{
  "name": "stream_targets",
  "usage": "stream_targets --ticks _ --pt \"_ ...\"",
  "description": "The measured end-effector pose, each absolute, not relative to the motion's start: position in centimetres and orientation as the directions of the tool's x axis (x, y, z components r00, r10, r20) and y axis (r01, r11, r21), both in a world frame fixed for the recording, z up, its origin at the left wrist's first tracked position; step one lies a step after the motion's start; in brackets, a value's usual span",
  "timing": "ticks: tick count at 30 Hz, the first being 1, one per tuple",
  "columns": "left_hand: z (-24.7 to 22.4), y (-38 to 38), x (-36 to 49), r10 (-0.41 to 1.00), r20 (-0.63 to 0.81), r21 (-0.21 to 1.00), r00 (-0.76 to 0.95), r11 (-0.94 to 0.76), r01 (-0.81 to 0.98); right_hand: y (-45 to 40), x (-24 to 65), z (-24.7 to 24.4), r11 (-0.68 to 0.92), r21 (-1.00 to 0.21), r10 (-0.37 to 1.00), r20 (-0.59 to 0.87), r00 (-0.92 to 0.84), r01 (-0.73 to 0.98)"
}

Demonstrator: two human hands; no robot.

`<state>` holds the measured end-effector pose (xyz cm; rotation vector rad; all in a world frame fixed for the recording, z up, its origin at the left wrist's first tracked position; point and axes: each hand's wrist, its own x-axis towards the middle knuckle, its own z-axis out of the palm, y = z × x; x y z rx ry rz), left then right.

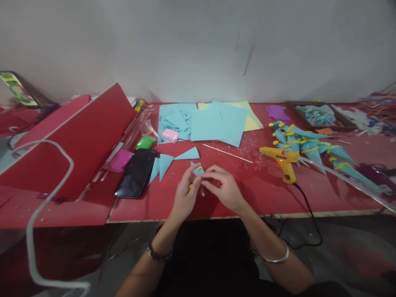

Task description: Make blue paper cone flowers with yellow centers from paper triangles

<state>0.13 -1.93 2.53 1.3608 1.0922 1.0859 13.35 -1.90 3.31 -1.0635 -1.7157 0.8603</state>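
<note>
Two bare hands meet above the red surface point(210, 208), just in front of the person's dark clothing. The left hand point(185, 193) has its fingers closed around a small blue paper piece point(198, 169), which carries yellow bits and pokes up between the hands. The right hand point(225, 189) brings its bent fingers together at the near edge of this piece; I cannot tell whether they pinch it or only touch it.

Just beyond the hands, three blue paper triangles lie to the left, the middle one point(166, 165) touching its neighbours or nearly so, with a black phone point(136, 173) beside them. A thin stick point(228, 153) lies slanting beyond the right hand. Farther back, blue sheets point(207, 126) overlap a pale yellow sheet point(254, 118), and a pink packet point(170, 135) sits near blue paper strips point(176, 120).

To the right, a yellow glue gun point(283, 159) rests on its side, its orange light lit, near several blue cones point(312, 153) trimmed with yellow.
</note>
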Motion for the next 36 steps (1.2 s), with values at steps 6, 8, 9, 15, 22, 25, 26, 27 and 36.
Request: stream_targets --ticks 6,8,9,15,22,25,26,27,36 --pt "3.1 -1.5 -0.3 0.980 0.026 0.982 0.199 -0.062 0.177 -1.8 13.7 2.9 0.320 -0.921 0.947 0.317 -0.049 0.224" --pt "2.8 -0.9 -0.8 0.990 0.077 0.939 0.122 -0.113 0.326 -1.6 14.0 2.2 0.255 -0.952 0.962 0.268 0.054 0.167" --pt "2.5 -0.6 -1.1 0.990 0.113 0.889 0.085 -0.140 0.435 -1.4 14.2 1.8 0.219 -0.966 0.967 0.234 0.105 0.133" --pt "1.8 0.2 -0.9 0.994 0.108 0.452 0.029 -0.075 0.889 -0.7 14.9 0.1 0.058 -0.997 0.986 0.048 0.157 -0.057" --pt "3.1 1.0 1.1 0.997 -0.008 0.234 0.074 -0.070 0.970 -1.1 14.7 0.6 0.052 -0.996 0.984 0.039 0.171 -0.071" --pt "3.1 1.4 0.9 0.993 0.001 0.273 0.118 -0.114 0.955 -1.3 14.9 0.5 0.066 -0.995 0.976 0.050 0.212 -0.070" --pt "2.9 1.5 0.8 0.993 0.002 0.307 0.117 -0.112 0.945 -1.4 15.0 0.5 0.071 -0.996 0.975 0.056 0.215 -0.062" --pt "2.6 1.5 0.6 0.994 -0.002 0.352 0.109 -0.101 0.931 -1.4 15.1 0.5 0.077 -0.996 0.974 0.063 0.217 -0.053" --pt "3.0 0.2 0.6 0.969 -0.127 0.929 0.212 0.042 0.368 -2.0 15.6 2.6 0.230 -0.962 0.942 0.257 0.215 0.146"
